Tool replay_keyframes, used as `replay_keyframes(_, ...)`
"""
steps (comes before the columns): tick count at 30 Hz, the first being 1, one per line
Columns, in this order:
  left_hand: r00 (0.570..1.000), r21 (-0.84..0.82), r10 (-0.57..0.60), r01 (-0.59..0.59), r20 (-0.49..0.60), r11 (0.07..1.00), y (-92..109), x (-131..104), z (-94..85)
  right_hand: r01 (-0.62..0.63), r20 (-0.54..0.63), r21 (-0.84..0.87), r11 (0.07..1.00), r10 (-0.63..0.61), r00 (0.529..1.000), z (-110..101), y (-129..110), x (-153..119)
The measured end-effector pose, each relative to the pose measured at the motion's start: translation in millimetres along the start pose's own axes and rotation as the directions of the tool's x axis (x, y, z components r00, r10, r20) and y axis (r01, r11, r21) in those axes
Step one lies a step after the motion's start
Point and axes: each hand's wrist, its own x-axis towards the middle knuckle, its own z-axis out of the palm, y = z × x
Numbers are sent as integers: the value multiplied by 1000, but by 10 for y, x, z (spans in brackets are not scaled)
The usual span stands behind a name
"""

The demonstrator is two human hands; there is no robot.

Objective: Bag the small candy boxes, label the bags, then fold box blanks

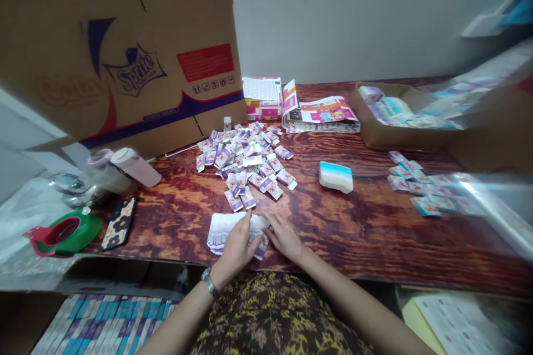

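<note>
Flat purple and white cartons (pixel 217 232) lie fanned out at the table's front edge. My left hand (pixel 240 241) rests over their right part, its fingers close together on the cartons. Against their right end is my right hand (pixel 283 234), fingers bent at a carton; whether it pinches one is too small to tell. Just beyond both hands spreads a heap of small folded purple and white boxes (pixel 250 158). A stack of blue and white flat cartons (pixel 335 176) stands to the right of the heap.
A large cardboard box (pixel 166 33) stands at back left. Bottles (pixel 137 166), a phone (pixel 120 224) and a green tape roll (pixel 85 230) are on the left. Small blue and purple boxes (pixel 416 180) and an open carton (pixel 400 138) are on the right.
</note>
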Motion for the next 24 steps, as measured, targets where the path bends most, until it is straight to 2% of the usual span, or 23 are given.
replay_keyframes(2,1000,58,16,-17,10,998,77,-60,49,-60,-47,187,981,70,996,-42,-29,28)
replay_keyframes(4,1000,109,1,-1,1,994,147,-74,70,-113,-57,383,917,145,988,-80,-86,53)
replay_keyframes(6,1000,137,-24,26,-17,990,183,-69,85,-127,-49,491,862,173,984,-121,-160,69)
replay_keyframes(10,999,114,-33,37,-37,993,168,-54,98,-72,-107,396,915,123,987,-232,-281,89)
replay_keyframes(14,993,1,-101,101,-59,995,187,-17,26,-11,-172,309,951,67,983,-335,-341,90)
replay_keyframes(17,980,-73,-143,134,-135,988,244,31,-48,91,-232,224,970,-37,972,-356,-387,43)
replay_keyframes(19,976,-96,-125,109,-179,989,280,64,-76,155,-248,159,975,-113,962,-348,-428,-5)
replay_keyframes(21,980,-103,-72,53,-188,993,304,93,-84,146,-224,151,978,-110,968,-341,-472,-50)
replay_keyframes(24,990,-106,3,-18,-143,994,309,118,-82,60,-163,262,963,-17,987,-359,-522,-78)
